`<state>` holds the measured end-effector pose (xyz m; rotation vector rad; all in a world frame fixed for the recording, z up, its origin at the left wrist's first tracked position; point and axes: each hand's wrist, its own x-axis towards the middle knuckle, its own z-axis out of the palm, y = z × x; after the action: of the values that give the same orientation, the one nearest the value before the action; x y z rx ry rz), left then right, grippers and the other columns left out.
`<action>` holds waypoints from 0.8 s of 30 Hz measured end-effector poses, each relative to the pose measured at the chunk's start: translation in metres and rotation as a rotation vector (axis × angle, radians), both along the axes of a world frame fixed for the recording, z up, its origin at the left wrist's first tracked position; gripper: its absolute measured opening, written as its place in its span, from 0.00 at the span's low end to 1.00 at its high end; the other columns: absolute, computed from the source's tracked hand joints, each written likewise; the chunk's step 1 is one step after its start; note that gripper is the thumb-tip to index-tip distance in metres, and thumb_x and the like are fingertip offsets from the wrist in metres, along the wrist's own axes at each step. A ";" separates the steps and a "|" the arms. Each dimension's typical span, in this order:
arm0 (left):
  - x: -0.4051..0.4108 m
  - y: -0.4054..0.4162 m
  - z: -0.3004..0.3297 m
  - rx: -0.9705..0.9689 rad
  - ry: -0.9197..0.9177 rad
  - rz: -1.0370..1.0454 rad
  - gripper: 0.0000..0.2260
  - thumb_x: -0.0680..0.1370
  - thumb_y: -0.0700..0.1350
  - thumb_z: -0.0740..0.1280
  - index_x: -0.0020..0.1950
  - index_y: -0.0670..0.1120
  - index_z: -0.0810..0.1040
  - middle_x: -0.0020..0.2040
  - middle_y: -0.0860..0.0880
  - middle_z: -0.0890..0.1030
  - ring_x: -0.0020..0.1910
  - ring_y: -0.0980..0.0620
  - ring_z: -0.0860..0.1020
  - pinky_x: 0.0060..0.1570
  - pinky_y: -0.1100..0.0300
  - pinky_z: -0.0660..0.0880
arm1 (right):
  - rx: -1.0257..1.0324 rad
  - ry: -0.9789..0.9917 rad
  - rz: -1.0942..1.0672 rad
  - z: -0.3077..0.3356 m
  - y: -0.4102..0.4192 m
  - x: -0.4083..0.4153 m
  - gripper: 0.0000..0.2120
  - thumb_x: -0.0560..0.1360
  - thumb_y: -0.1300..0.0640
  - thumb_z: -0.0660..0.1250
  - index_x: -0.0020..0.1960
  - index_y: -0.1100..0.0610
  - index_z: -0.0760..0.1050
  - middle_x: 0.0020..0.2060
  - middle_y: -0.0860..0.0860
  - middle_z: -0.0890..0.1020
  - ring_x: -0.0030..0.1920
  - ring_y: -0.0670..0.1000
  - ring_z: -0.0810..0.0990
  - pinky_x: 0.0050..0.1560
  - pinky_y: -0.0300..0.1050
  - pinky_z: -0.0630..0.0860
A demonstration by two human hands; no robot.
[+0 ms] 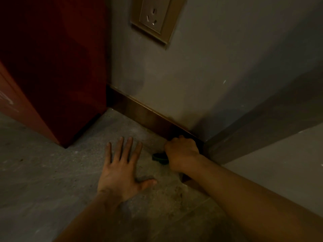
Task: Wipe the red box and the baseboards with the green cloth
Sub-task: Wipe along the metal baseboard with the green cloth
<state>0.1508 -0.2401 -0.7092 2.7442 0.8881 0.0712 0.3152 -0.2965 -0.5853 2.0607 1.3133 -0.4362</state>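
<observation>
The tall red box stands on the floor at the left, against the wall. A brown baseboard runs from the box's corner down to the right along the grey wall. My right hand is closed on the dark green cloth and presses it against the baseboard's right end, near the wall corner. Only a small fold of cloth shows left of the fist. My left hand lies flat on the floor with fingers spread, holding nothing.
A wall socket in a brass frame sits on the wall above the baseboard. A grey door frame or wall edge juts out at the right. The floor is speckled grey stone.
</observation>
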 end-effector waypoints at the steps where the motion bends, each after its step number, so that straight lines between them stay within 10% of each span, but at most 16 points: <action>1: 0.000 0.000 0.000 -0.004 0.002 -0.005 0.55 0.66 0.84 0.49 0.83 0.51 0.49 0.83 0.42 0.50 0.81 0.39 0.41 0.76 0.31 0.43 | 0.017 0.032 -0.022 0.002 -0.002 -0.002 0.23 0.73 0.56 0.72 0.67 0.55 0.71 0.62 0.56 0.75 0.63 0.58 0.72 0.52 0.51 0.71; 10: -0.005 0.014 0.010 -0.213 0.018 -0.037 0.58 0.59 0.88 0.47 0.78 0.59 0.29 0.81 0.48 0.31 0.76 0.47 0.25 0.74 0.38 0.27 | 0.361 0.132 0.023 0.027 -0.024 -0.033 0.17 0.72 0.56 0.72 0.59 0.54 0.75 0.57 0.56 0.77 0.58 0.59 0.72 0.45 0.50 0.67; 21: -0.025 -0.011 0.050 -0.315 -0.194 -0.061 0.48 0.65 0.75 0.57 0.80 0.51 0.60 0.79 0.50 0.61 0.78 0.49 0.59 0.78 0.44 0.51 | 0.658 0.264 0.145 0.031 -0.039 -0.084 0.41 0.63 0.54 0.80 0.71 0.55 0.65 0.63 0.57 0.72 0.62 0.62 0.69 0.54 0.59 0.74; 24: -0.029 -0.013 0.065 -0.433 -0.285 -0.002 0.52 0.63 0.73 0.60 0.82 0.52 0.51 0.81 0.54 0.54 0.79 0.54 0.55 0.79 0.44 0.52 | 0.747 0.305 0.069 0.031 -0.043 -0.089 0.38 0.66 0.57 0.78 0.71 0.53 0.63 0.63 0.55 0.73 0.61 0.61 0.71 0.49 0.56 0.75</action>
<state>0.1215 -0.2531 -0.6441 2.2628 0.7223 0.2342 0.2260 -0.3397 -0.5539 2.6018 1.9395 -0.2504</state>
